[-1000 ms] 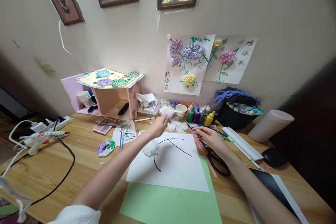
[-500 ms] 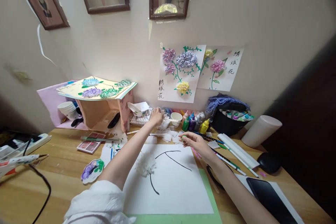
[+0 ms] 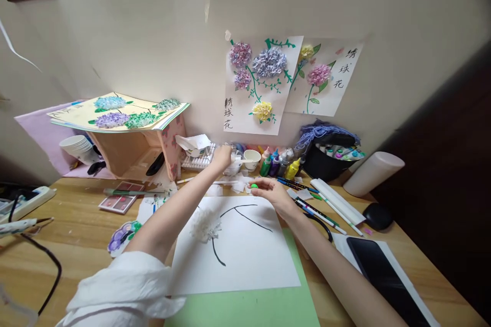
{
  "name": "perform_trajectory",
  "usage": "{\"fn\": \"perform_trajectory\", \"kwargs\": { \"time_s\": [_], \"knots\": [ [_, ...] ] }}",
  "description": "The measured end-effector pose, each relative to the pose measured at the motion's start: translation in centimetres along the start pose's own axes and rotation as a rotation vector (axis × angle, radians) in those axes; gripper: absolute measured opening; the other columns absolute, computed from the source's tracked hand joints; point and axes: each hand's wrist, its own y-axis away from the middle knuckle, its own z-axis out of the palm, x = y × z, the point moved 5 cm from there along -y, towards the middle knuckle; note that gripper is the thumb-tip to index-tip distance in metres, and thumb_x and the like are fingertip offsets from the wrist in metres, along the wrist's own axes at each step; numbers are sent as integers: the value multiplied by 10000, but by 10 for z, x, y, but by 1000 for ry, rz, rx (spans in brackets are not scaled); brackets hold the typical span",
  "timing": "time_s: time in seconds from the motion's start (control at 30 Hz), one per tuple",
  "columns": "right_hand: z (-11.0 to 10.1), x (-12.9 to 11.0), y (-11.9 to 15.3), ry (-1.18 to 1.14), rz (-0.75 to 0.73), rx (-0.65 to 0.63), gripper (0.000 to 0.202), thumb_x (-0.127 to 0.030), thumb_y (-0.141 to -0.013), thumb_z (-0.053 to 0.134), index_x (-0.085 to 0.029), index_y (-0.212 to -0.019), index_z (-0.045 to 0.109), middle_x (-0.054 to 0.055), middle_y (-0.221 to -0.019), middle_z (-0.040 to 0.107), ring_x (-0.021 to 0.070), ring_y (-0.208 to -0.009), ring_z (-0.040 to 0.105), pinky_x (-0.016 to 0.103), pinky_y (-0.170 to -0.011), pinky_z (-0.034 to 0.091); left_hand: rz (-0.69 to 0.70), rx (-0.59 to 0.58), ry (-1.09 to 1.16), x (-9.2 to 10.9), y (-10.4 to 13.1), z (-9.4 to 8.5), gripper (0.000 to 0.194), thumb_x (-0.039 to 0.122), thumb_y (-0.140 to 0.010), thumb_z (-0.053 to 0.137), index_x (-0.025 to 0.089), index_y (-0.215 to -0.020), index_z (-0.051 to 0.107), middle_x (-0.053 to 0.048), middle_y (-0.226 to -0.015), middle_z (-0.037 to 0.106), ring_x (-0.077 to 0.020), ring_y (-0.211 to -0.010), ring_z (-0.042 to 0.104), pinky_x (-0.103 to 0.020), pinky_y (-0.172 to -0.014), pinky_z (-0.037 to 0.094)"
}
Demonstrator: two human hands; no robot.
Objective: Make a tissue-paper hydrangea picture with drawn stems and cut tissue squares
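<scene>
My left hand (image 3: 223, 156) is stretched to the back of the desk, fingers closed and pointing down beside a white bowl (image 3: 232, 167) with bits in it. What they hold, if anything, is hidden. In my right hand (image 3: 271, 194), thumb and fingertips pinch a small green round thing (image 3: 254, 186) above the far edge of the white paper (image 3: 253, 260). Black curved stems are drawn on that sheet, and a ruffled white paper flower (image 3: 206, 226) sits at its left. Underneath lies a green sheet (image 3: 245, 311). A white paper cup (image 3: 252, 160) stands between my hands, farther back.
Paint bottles (image 3: 292, 168) and a black pen holder (image 3: 330, 166) stand at back right. Pens, a phone (image 3: 379, 271) and a mouse (image 3: 378, 216) lie at right. At left are a pink box (image 3: 126, 153), a paint palette (image 3: 121, 237) and a corded tool (image 3: 19, 226).
The camera view has tilted downward and shifted right. My left hand stays at the back among the bowls; the green round thing shows more clearly in my right fingers.
</scene>
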Motion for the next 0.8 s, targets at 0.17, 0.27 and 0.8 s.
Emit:
{"fn": "perform_trajectory", "kwargs": {
  "time_s": [0.17,0.27,0.8],
  "knots": [
    [16,2,17,-35,68,-50,305,-363,-546,807,-150,-715,668,19,-662,674,127,-588,616,277,-615,518,53,187,30,1,70,-38,274,169,-831,540,151,-1104,544,-136,-1151,533,-258,-1061,537,-348,-839,437],
    [28,7,32,-70,95,-100,311,-443,-641,732,-159,-751,673,18,-646,668,119,-551,617,268,-579,513,167,356,132,-4,132,-51,173,221,-880,465,166,-1014,560,-93,-1038,559,-202,-914,576,-304,-761,446],
    [80,60,108,236,-80,-248,243,-303,-633,762,-176,-835,716,45,-840,633,157,-755,614,303,-696,509,371,387,393,-50,285,31,145,143,-872,399,166,-838,538,-47,-815,577,-141,-764,539,-264,-699,422]
  ]
}}
